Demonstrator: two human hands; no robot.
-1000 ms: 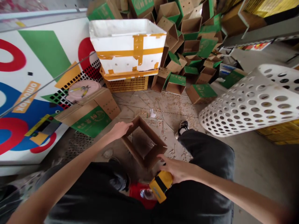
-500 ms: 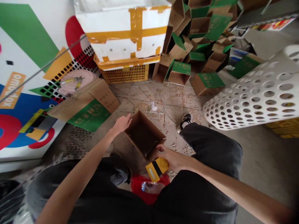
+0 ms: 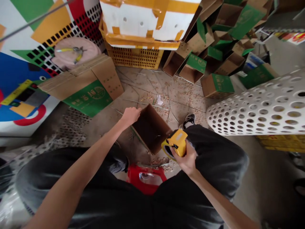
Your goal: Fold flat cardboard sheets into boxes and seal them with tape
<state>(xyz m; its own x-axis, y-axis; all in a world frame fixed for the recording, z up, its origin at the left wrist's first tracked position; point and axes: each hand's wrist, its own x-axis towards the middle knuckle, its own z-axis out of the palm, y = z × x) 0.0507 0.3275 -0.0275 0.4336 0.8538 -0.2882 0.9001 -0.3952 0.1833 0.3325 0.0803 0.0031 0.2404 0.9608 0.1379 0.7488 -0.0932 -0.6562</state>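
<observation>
Looking down past a person's dark-trousered knees: an open, brown cardboard box (image 3: pixel 158 122) is mid-scene, between the two hands. The left hand (image 3: pixel 131 115) has its grip clamped on the box's left edge. The right hand (image 3: pixel 188 159) has its grip closed around a yellow tape dispenser (image 3: pixel 180 141) at the box's right corner. Far left, flattened cartons (image 3: pixel 95 87) lean in a stack; far right, many green-and-brown cartons (image 3: pixel 222 84) lie heaped.
</observation>
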